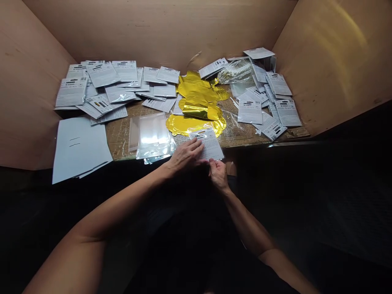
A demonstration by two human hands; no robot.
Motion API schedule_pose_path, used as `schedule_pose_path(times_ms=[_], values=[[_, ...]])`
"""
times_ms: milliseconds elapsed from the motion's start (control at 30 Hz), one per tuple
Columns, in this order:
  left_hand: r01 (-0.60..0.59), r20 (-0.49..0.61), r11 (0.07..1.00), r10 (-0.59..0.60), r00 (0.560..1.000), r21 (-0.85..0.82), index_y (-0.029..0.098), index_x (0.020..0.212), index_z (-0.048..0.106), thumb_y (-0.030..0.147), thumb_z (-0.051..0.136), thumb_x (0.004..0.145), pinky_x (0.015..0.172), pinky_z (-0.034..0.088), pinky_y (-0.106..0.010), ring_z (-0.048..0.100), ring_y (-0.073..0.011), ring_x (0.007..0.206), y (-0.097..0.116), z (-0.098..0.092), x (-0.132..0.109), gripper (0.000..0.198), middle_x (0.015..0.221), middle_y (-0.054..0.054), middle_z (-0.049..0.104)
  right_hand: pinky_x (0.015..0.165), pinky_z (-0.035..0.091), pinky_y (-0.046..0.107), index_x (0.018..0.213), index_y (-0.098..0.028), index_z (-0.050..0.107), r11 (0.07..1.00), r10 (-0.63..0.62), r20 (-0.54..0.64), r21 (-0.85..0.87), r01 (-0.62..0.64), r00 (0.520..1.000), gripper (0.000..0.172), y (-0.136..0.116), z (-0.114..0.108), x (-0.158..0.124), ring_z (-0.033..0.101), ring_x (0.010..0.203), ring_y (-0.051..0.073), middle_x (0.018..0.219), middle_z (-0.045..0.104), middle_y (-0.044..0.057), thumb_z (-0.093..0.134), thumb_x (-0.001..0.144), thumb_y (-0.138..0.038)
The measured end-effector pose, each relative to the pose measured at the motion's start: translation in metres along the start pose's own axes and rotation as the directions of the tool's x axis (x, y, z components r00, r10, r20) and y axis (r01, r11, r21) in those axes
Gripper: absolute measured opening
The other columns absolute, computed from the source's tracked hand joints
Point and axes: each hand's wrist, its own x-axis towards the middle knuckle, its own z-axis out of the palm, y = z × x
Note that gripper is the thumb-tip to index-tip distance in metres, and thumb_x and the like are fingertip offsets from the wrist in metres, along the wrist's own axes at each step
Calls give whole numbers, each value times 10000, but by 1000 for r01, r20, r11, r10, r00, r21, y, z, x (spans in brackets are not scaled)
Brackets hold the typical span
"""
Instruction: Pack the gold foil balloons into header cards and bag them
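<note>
A clear plastic bag with a white printed card in it lies at the front edge of the table, partly over gold foil balloons. My left hand rests flat on the bag's left side, fingers stretched out. At the bag's lower edge my right hand is closed, thumb and fingers pinching the edge. Just left of my left hand lies a stack of clear plastic bags. The gold foil balloons lie flat and folded behind the card.
Packed cards are heaped at the back left, more packets at the right. White paper sheets overhang the front left edge. Crumpled clear plastic lies at the back. Brown panels wall the table on three sides.
</note>
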Motion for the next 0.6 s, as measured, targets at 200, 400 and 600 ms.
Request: schedule_pose_path(times_ms=[200, 400, 600], values=[[-4, -8, 955, 1, 1000, -298, 201, 1240, 738, 460, 801, 898, 1266, 453, -599, 550, -403, 1501, 1, -3, 6, 434, 1461, -200, 680, 453, 281, 280, 651, -252, 510, 999, -6, 67, 46, 3, 998, 704, -5, -2, 4, 377, 435, 110, 472, 464, -36, 600, 849, -921], [97, -33, 898, -123, 992, -430, 243, 1049, 736, 337, 714, 894, 1261, 465, -575, 641, -338, 1387, 3, 2, 19, 182, 1277, -146, 743, 456, 267, 272, 753, -241, 581, 999, -29, 37, 39, 27, 999, 583, -7, 1, 5, 347, 444, 114, 496, 409, -64, 616, 913, -801], [16, 94, 902, 28, 995, -432, 245, 717, 637, 338, 517, 1020, 1293, 407, -484, 707, -211, 933, -32, -14, 52, 339, 881, -53, 695, 583, 408, 297, 778, -221, 657, 927, -245, 102, -265, 264, 964, 411, -55, -25, 30, 510, 581, 164, 631, 567, -3, 607, 1011, -556]])
